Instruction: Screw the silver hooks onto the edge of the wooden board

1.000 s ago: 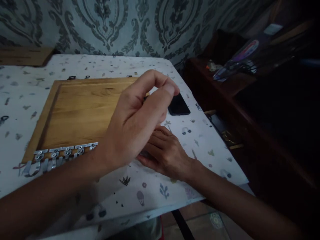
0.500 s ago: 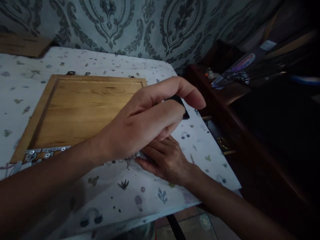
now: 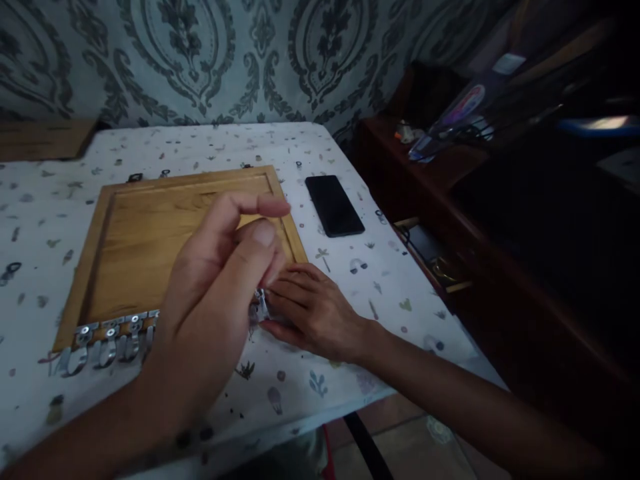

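A wooden board [image 3: 165, 240] with a raised rim lies on the patterned tablecloth. Several metal hooks [image 3: 107, 337] are fixed in a row along its near edge. My left hand [image 3: 215, 300] hovers above the board's near right corner, thumb and forefinger curled together in a pinch; what they hold is too small to see. My right hand [image 3: 315, 313] rests on the cloth at that corner, fingers pressed on a small metal hook piece [image 3: 261, 305].
A black phone [image 3: 334, 205] lies face down right of the board. Small dark fittings [image 3: 134, 177] sit at the board's far edge. A dark wooden sideboard [image 3: 450, 200] with clutter stands to the right. Patterned wallpaper rises behind the table [image 3: 410, 300].
My left hand has drawn back left and toward me, uncovering the phone. The right hand stays at the board's corner. The view has shifted slightly.
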{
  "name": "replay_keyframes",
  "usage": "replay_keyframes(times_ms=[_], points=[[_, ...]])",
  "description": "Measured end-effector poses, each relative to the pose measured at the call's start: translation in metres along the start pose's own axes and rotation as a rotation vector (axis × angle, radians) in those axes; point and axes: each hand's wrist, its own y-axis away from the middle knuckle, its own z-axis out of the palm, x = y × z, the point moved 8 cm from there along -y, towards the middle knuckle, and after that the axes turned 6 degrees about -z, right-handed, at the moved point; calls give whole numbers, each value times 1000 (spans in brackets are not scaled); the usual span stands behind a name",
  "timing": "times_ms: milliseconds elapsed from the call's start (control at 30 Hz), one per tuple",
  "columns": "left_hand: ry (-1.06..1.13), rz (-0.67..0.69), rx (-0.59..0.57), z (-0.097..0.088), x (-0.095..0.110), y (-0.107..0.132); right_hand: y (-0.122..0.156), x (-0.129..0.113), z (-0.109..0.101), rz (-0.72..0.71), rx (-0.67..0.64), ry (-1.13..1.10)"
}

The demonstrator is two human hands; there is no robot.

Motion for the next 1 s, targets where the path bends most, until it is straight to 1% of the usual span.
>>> replay_keyframes(times_ms=[67, 133, 233, 367, 500, 633, 867, 933, 1000], points=[[-18, -34, 45, -2, -1, 2, -1, 0, 1, -3, -2, 2], [-20, -40, 50, -1, 0, 3, -1, 0, 2, -4, -5, 5], [10, -14, 25, 4, 3, 3, -1, 0, 2, -3, -5, 12], [-2, 21, 23, 11, 5, 2, 0, 2, 7, 19, -54, -2], [2, -4, 3, 16, 3, -2, 2, 3, 11, 33, -89, -28], [-3, -26, -71, 19, 4, -6, 3, 3, 13, 37, -107, -29], [-93, -84, -321, 28, 1, 0, 3, 3, 14, 47, -121, -21], [-94, -89, -357, 28, 0, 1, 3, 3, 14, 42, -112, -23], [-90, -75, -347, 27, 1, 0, 3, 3, 13, 41, -97, -22]])
